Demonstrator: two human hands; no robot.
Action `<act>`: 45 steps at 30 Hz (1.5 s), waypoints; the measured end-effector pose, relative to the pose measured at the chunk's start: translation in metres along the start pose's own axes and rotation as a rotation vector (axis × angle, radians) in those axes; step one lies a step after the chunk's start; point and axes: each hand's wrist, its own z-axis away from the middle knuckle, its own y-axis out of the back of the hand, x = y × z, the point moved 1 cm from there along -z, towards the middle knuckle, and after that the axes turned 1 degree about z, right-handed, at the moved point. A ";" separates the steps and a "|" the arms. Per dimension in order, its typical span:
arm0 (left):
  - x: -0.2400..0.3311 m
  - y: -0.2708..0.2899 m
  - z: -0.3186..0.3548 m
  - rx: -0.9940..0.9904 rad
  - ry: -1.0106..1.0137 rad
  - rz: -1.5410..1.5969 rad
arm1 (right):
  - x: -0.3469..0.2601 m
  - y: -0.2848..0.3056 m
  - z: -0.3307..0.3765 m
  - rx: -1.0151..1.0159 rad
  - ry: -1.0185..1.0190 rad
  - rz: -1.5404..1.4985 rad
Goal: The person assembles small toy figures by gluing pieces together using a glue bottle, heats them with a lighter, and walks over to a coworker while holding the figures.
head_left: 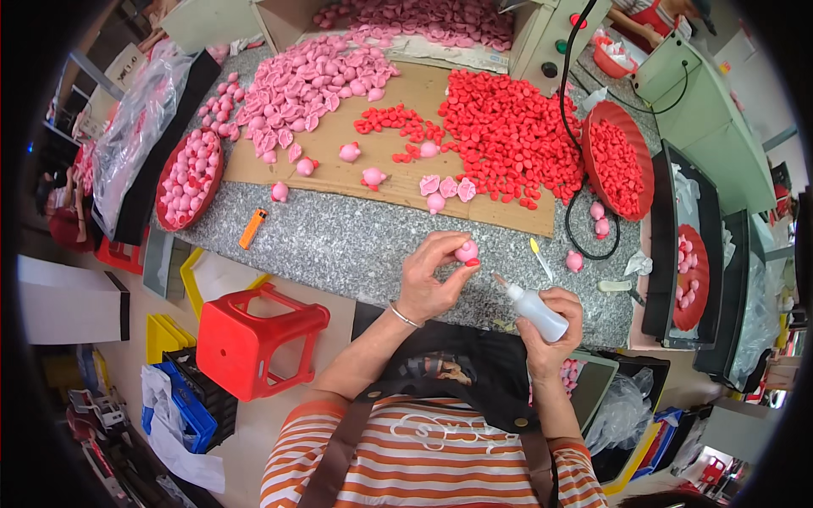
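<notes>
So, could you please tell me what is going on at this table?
A person holds a small pink ball, with a red piece at its lower side, in the left hand. The right hand holds a squeeze bottle, its nozzle pointing toward the ball but apart from it. Beyond the hands, pink pieces and red pieces lie heaped on cardboard.
</notes>
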 end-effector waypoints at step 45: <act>-0.010 -0.001 0.000 -0.134 0.550 1.088 | 0.015 -0.006 -0.001 0.104 -0.401 -0.551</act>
